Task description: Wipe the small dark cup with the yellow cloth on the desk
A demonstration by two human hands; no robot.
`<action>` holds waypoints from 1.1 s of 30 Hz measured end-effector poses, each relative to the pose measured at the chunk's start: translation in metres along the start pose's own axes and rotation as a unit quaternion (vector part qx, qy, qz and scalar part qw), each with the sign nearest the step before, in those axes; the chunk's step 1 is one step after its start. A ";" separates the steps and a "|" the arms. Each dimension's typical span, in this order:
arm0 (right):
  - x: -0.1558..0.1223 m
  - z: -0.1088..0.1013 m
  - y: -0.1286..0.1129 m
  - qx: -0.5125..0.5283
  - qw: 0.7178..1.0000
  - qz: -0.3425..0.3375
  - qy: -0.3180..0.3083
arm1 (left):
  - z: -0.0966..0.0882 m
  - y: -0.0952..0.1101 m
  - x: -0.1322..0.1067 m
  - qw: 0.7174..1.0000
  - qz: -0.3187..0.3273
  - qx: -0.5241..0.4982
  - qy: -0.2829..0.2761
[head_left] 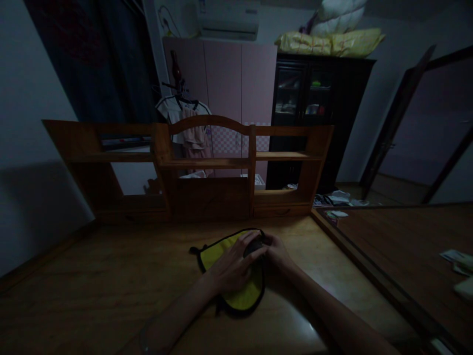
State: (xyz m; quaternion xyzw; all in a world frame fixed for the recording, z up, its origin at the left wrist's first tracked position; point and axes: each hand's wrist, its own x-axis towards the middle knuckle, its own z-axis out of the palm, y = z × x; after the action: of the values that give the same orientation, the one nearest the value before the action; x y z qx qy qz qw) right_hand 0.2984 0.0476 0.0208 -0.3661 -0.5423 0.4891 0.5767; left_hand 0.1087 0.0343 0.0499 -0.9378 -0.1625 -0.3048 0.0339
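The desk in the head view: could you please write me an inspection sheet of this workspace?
Surface: wooden desk, dimly lit, with a glare patch near the front edge.
Job's things: yellow cloth with dark trim lying flat on the desk; a small dark object sits on it, too dim to identify.
Clutter: papers on the floor at right.
Grippers: left hand pressed on the cloth, fingers over the dark object; right hand touching the object from the other side.
Cables: nothing seen.
Surroundings: wooden shelf unit at the desk's back, pink wardrobe, black cabinet, open door at right.
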 end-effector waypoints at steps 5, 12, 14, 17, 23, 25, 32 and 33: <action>-0.001 -0.005 -0.001 -0.037 0.999 -0.020 0.026 | -0.001 0.001 0.002 0.999 -0.038 -0.018 0.007; -0.008 0.003 -0.010 -0.131 0.989 -0.061 0.020 | -0.002 -0.007 -0.001 0.994 -0.060 -0.088 0.040; -0.009 0.001 -0.009 -0.166 0.983 -0.078 0.025 | -0.001 -0.006 -0.001 0.991 -0.061 -0.108 0.046; -0.008 -0.003 -0.005 -0.199 0.975 -0.093 0.032 | 0.000 -0.003 -0.002 0.988 -0.081 -0.120 0.053; -0.005 -0.006 0.000 -0.239 0.966 -0.093 0.022 | 0.008 0.001 -0.003 0.987 -0.119 -0.095 0.060; -0.004 -0.005 -0.001 -0.228 0.969 -0.087 0.024 | 0.010 0.000 -0.004 0.985 -0.129 -0.085 0.072; 0.000 -0.001 -0.004 -0.101 0.994 -0.042 0.019 | 0.010 -0.003 -0.004 0.983 -0.138 -0.066 0.101; 0.001 -0.001 -0.004 -0.075 0.997 -0.028 0.017 | 0.009 -0.004 -0.004 0.983 -0.134 -0.065 0.105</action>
State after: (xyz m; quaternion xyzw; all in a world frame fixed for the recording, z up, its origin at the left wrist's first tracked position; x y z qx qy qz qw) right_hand 0.3002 0.0478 0.0249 -0.4010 -0.5775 0.4251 0.5700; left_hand 0.1095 0.0380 0.0398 -0.8707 -0.2622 -0.4129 -0.0510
